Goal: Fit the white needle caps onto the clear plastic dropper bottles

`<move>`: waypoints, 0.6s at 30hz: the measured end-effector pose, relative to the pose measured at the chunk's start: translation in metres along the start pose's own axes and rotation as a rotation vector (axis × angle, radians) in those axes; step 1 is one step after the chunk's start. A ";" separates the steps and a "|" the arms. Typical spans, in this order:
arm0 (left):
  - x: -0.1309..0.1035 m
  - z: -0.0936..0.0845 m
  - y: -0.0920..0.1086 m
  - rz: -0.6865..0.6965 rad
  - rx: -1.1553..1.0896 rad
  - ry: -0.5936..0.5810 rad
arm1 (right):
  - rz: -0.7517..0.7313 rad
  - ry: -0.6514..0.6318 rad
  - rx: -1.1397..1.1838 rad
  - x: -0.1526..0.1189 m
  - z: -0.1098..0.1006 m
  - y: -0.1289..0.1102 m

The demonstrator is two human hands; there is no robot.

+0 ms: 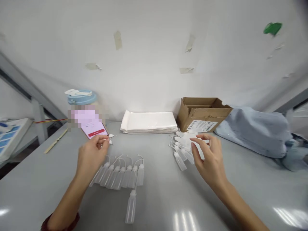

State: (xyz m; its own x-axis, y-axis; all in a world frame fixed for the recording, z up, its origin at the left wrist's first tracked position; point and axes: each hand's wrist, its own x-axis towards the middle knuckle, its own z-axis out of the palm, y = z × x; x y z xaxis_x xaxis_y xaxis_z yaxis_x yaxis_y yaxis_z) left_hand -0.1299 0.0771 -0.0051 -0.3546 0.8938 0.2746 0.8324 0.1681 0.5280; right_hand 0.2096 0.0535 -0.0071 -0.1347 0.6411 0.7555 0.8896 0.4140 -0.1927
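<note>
My left hand [92,157] is closed in a pinch, thumb against forefinger. Right at its fingertips are small white tips [111,136] with thin points; whether they are gripped or lie behind the fingers I cannot tell. Below and right of it, several translucent squeeze bottles [120,178] with white necks and thin curved strands lie side by side. One more such bottle [130,208] lies apart, nearer to me. My right hand [209,157] has its fingers apart with nothing between them, beside a loose pile of similar bottles [180,160] that it partly hides.
A stack of white flat packets [150,122] lies against the wall. Right of it stand an open cardboard box [204,114] and a bluish cloth [255,130]. A phone [96,128] with a pink screen leans by a blue-lidded container [81,98]. A thin stick [55,141] lies at left.
</note>
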 end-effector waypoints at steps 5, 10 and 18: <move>0.009 0.001 -0.014 0.066 0.199 -0.062 | -0.109 -0.156 0.261 -0.013 0.003 -0.032; 0.017 0.009 -0.025 0.172 0.263 -0.122 | -0.132 -0.396 0.498 -0.031 0.000 -0.069; 0.024 0.016 -0.029 0.273 0.274 -0.181 | -0.183 -0.613 0.562 -0.043 -0.002 -0.095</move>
State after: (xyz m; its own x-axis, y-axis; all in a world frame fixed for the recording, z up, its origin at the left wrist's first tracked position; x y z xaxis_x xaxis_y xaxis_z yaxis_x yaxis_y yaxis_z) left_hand -0.1557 0.1004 -0.0261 -0.0457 0.9752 0.2166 0.9765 -0.0021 0.2153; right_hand 0.1316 -0.0146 -0.0197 -0.6118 0.7024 0.3638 0.5038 0.7006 -0.5053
